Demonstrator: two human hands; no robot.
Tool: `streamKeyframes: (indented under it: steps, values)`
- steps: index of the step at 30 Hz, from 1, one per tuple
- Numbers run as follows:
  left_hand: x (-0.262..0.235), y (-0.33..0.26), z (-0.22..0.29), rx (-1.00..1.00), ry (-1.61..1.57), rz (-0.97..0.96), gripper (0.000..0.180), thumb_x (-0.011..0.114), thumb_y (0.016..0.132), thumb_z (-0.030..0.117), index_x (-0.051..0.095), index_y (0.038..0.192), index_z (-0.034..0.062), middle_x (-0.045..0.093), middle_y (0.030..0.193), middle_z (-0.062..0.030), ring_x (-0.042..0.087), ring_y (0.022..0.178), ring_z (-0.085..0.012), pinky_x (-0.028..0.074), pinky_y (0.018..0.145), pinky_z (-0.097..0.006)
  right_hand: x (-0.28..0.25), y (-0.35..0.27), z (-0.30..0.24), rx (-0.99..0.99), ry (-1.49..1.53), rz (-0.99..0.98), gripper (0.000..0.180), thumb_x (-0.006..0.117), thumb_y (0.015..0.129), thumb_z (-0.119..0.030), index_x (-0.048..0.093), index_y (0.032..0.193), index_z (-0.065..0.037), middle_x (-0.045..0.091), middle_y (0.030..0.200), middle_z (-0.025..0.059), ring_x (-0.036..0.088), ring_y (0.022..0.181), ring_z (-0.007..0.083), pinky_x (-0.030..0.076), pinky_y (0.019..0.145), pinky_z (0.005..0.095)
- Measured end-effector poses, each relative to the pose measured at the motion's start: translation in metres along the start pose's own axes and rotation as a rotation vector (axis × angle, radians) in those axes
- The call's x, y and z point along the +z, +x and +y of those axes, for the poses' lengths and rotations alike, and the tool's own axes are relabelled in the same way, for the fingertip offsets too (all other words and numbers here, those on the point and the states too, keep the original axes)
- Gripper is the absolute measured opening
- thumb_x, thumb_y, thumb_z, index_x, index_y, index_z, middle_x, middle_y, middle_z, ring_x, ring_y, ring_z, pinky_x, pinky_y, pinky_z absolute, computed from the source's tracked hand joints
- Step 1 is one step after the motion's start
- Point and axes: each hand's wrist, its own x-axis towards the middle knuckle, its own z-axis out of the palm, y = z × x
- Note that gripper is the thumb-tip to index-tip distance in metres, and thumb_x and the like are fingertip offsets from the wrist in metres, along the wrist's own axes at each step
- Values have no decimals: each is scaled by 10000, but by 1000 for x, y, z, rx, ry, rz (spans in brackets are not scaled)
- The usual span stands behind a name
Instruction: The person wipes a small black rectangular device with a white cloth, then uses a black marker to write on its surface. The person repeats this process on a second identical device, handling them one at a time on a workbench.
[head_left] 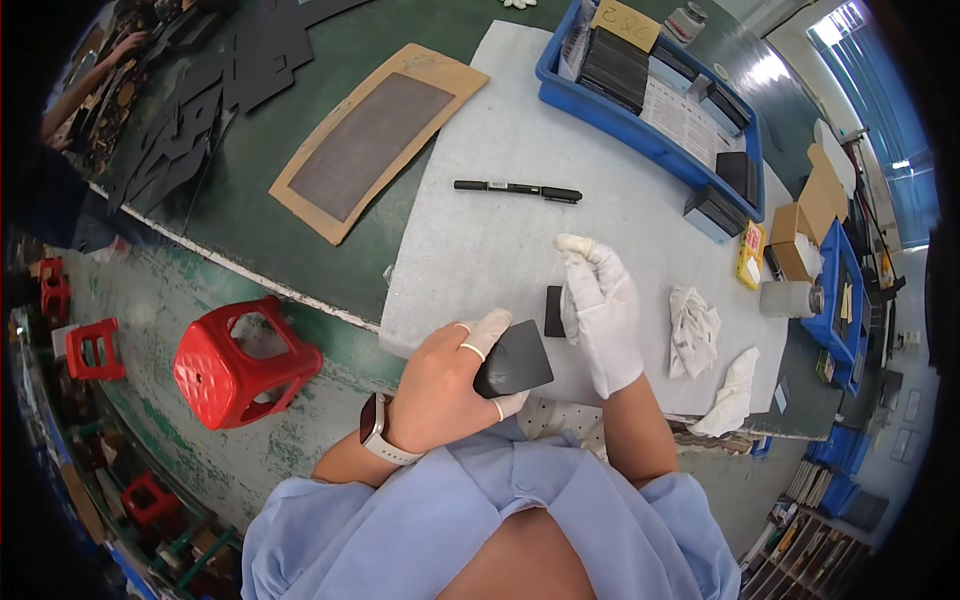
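Blue shirt (350,530): nearest. Left hand (440,375), finger cots: holds black plate (520,358), which lies left of and nearer than the glove. Right hand (605,315), white glove, fingers bent; contents cannot be told. Black block (553,312): on grey mat (450,270), just left of right hand, the closer one; long axis near to far.

From the middle of the view, a black marker (515,190) is laid between 12 and 1 o'clock. At 11, a dark panel (370,148) is backed by brown cardboard (452,72). Black cut sheets (264,65) are spread between 10 and 11. A red stool (205,368) is stood on the floor (250,462) between 8 and 9. At 3, a capped jar (788,299) is placed; between 2 and 3, a yellow packet (750,254) is set near an open carton (789,230). At 4, a filled shelf (806,560) is seen.
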Motion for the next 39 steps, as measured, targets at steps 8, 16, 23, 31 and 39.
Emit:
streamKeyframes:
  steps: [8, 16, 23, 31, 39]
  values:
    - [12, 2, -8, 32, 25, 21, 756, 815, 606, 225, 500, 1242, -37, 558, 836, -153, 560, 742, -315, 473, 673, -374, 11, -8, 8, -54, -101, -140, 369, 583, 886, -62, 513, 1248, -46, 554, 741, -31, 443, 613, 13, 373, 528, 190]
    - [-10, -2, -25, -47, 15, 35, 942, 873, 546, 346, 428, 1294, -12, 548, 1085, -152, 525, 974, -320, 456, 830, -386, -3, -3, 7, -141, -104, 9, 365, 573, 886, -48, 509, 1245, -64, 536, 733, -29, 433, 628, 16, 357, 528, 187]
    - [-10, -5, -28, 25, 30, 92, 755, 881, 540, 311, 578, 1163, 10, 575, 1048, -120, 553, 920, -267, 473, 787, -350, 0, -2, 7, -105, -114, -7, 409, 603, 872, -63, 478, 1260, -24, 585, 807, 16, 520, 696, 45, 421, 584, 205]
    - [-2, -4, -30, 34, 39, 220, 711, 878, 547, 244, 588, 1149, 1, 594, 979, -100, 540, 853, -259, 472, 737, -333, 14, -18, 3, -238, -281, 33, 663, 621, 851, -29, 266, 1410, -20, 619, 978, 124, 607, 825, 111, 492, 642, 230]
    - [0, -6, -32, 31, -85, 228, 778, 878, 555, 278, 565, 1212, 4, 589, 979, -91, 561, 846, -205, 466, 732, -313, -3, -16, -1, -227, 32, 243, 463, 520, 926, -41, 355, 1358, -17, 617, 812, 83, 538, 544, 51, 419, 440, 180]
